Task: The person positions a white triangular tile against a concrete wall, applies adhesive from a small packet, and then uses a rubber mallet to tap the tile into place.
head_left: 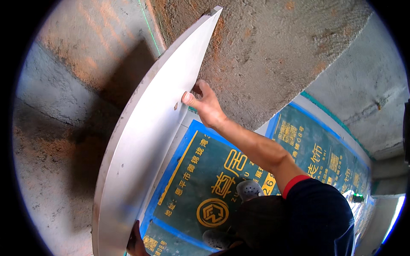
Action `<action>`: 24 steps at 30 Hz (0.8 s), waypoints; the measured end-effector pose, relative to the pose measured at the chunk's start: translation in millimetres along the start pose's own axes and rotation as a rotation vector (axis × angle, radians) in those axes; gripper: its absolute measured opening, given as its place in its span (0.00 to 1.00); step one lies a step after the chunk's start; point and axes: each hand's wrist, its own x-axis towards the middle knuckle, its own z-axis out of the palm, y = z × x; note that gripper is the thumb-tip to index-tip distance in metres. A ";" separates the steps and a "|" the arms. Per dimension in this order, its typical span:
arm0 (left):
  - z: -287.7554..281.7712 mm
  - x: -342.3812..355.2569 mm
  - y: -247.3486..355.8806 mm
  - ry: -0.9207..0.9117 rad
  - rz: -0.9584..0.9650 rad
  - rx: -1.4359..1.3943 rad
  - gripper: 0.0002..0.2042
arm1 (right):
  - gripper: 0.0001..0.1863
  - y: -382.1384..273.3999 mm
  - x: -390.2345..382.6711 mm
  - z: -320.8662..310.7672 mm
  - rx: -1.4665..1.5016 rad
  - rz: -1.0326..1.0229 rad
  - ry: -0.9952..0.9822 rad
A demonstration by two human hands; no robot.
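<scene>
A long silver metal straightedge (145, 136) stands upright on my left, its face turned toward me and its shape bowed by the lens. Partway up its right edge, my right hand (206, 104) is closed on it, thumb against the face and fingers curled behind. Near the lower rim of the picture, my left hand (136, 244) grips the same edge; it shows only in part and lies in shadow. A small hole marks the metal close to my right thumb. The foot of the straightedge runs out of view.
Rough plastered walls (277, 47) rise ahead and to the left (47, 170), with a thin green light line (148, 25) on one. Green floor sheeting (188, 183) with yellow print and blue tape (164, 179) lies underfoot. My grey clogs (250, 190) stand on it.
</scene>
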 end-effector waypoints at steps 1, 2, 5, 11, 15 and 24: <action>2.3 3.3 -9.2 -0.014 0.063 0.218 0.29 | 0.54 1.1 3.1 0.6 0.009 -0.007 0.013; 4.1 6.0 -18.0 -0.021 0.103 0.374 0.28 | 0.54 1.9 5.8 1.2 0.011 -0.008 0.016; 9.9 11.3 -37.7 -0.057 0.158 0.754 0.26 | 0.54 2.9 12.2 0.6 -0.005 0.014 0.009; 25.6 11.9 -57.5 -0.045 0.188 0.715 0.25 | 0.55 8.7 16.9 2.0 -0.045 0.042 -0.002; 32.7 13.4 -71.4 0.001 0.204 0.615 0.25 | 0.55 9.6 17.1 5.3 -0.050 0.020 0.023; 39.9 10.2 -87.8 0.025 0.212 0.534 0.24 | 0.52 9.1 16.6 12.7 0.038 0.041 0.025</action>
